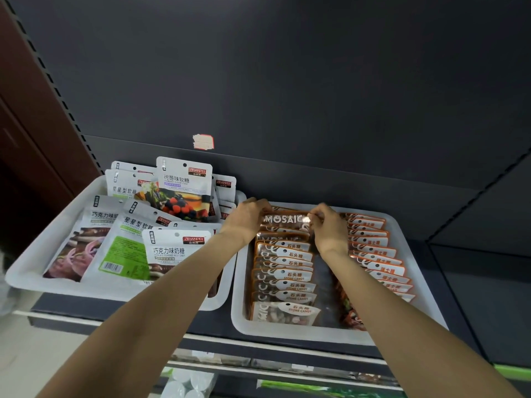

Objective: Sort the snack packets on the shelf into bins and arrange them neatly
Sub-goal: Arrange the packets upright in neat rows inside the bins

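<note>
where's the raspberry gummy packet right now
In the head view, the raspberry gummy packet stands upright at the back of the left bin, beside the left hand.

One view only: head cam, wide-angle, worn by the person, facing fwd and down onto a dark shelf from just in front and above. Close range; both forearms reach in from the bottom edge to mid-frame. The shelf's back panel fills the upper half, a lower shelf level shows along the bottom. Edges bend w/ lens distortion. No 2nd view, so no overlap.
</note>
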